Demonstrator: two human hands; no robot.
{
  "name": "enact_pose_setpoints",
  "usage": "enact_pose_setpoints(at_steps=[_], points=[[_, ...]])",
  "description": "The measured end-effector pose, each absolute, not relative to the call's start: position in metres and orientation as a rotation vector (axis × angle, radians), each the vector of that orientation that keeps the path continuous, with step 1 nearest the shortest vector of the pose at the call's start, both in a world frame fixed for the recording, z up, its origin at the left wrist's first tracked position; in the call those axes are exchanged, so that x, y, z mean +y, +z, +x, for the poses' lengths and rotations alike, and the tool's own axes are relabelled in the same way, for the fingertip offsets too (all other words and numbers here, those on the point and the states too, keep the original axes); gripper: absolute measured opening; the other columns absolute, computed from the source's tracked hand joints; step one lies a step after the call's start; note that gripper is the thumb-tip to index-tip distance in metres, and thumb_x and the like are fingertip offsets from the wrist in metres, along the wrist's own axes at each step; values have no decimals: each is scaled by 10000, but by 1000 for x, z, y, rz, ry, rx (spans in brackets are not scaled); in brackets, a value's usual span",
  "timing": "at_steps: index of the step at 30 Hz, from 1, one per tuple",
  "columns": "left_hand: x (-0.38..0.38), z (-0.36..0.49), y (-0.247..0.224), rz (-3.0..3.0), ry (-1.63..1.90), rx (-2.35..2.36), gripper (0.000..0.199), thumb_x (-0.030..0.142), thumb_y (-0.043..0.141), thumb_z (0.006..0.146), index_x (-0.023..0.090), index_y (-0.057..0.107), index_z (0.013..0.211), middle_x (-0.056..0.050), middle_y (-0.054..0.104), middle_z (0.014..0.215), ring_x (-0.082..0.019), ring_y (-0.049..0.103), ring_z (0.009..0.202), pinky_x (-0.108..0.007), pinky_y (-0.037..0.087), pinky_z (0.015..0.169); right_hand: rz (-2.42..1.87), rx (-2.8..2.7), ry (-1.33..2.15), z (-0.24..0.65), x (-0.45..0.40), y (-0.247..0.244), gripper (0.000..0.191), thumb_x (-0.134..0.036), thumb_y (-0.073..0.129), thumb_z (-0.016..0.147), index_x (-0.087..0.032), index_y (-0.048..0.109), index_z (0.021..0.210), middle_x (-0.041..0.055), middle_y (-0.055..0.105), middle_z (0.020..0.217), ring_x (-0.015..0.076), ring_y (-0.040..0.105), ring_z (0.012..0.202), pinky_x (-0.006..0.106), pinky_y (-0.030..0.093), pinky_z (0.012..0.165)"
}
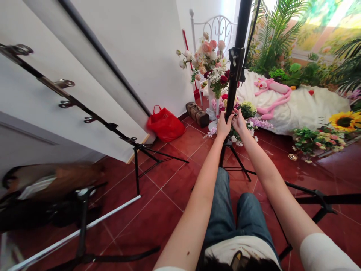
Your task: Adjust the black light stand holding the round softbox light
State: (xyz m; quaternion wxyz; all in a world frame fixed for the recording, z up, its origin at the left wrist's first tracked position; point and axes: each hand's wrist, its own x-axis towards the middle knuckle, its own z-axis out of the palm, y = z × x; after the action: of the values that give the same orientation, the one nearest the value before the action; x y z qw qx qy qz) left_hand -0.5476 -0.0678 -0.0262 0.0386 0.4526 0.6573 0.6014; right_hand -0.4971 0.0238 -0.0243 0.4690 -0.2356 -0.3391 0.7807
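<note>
the left hand (pixel 224 126) and right hand (pixel 239 121) are both closed around the black stand pole (pixel 236 64), low on its upright shaft just above the tripod legs (pixel 235 160), which stand on the red tiled floor (pixel 175 180).

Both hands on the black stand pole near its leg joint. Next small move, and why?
Probably loosen or tighten the clamp at that joint. The left hand and right hand both wrap the stand pole just above where its legs spread on the tiled floor. The pole leans slightly, so steadying it with one hand while the other works seems sensible. The clamp itself is hidden.
</note>
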Motion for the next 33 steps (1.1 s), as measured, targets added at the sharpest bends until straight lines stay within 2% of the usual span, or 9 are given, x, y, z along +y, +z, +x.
enact_pose_setpoints(at_steps=[5, 14, 20, 25, 30, 33], points=[[-67, -549, -28, 1390, 1836, 2025, 312, 514, 494, 927, 235, 508, 1068, -85, 692, 1063, -225, 669, 1008, -360, 514, 878, -701, -756, 1791, -511, 29, -24, 389, -573, 520, 909, -186, 561, 905, -63, 572, 585, 77, 560, 519, 188, 495, 564], [-65, -549, -30, 1391, 1878, 1986, 380, 572, 468, 912, 223, 507, 1060, -93, 664, 1047, -213, 646, 1029, -348, 497, 910, -863, -945, 1462, -519, 37, -31, 514, -724, 517, 820, -213, 466, 801, -50, 524, 585, 92, 531, 501, 207, 435, 484], [-67, -545, -27, 1333, 1844, 2090, 379, 546, 482, 918, 210, 511, 1091, -106, 599, 1062, -207, 611, 1069, -345, 465, 974, -992, -1198, 1188, -514, 45, -31, 480, -681, 569, 814, -249, 390, 705, -9, 567, 679, 153, 616, 743, 251, 506, 680], [-68, -545, -25, 1308, 1797, 2108, 407, 571, 468, 910, 223, 515, 1117, -107, 577, 1077, -214, 599, 1100, -347, 461, 978, -1075, -1350, 1052, -508, 46, -24, 499, -663, 576, 813, -253, 355, 635, -19, 532, 669, 178, 607, 841, 300, 481, 852], [-69, -546, -24, 1319, 1764, 2102, 401, 566, 474, 910, 225, 516, 1116, -105, 586, 1060, -212, 601, 1077, -349, 465, 974, -1069, -1491, 1085, -503, 45, -12, 474, -620, 631, 793, -250, 402, 606, -9, 565, 669, 209, 622, 921, 327, 461, 885], [-71, -545, -22, 1311, 1742, 2119, 411, 576, 457, 915, 226, 514, 1123, -110, 592, 1086, -218, 605, 1083, -360, 467, 974, -1121, -1522, 1040, -492, 33, -9, 420, -578, 687, 775, -244, 457, 666, -9, 605, 674, 205, 645, 894, 316, 466, 873]])
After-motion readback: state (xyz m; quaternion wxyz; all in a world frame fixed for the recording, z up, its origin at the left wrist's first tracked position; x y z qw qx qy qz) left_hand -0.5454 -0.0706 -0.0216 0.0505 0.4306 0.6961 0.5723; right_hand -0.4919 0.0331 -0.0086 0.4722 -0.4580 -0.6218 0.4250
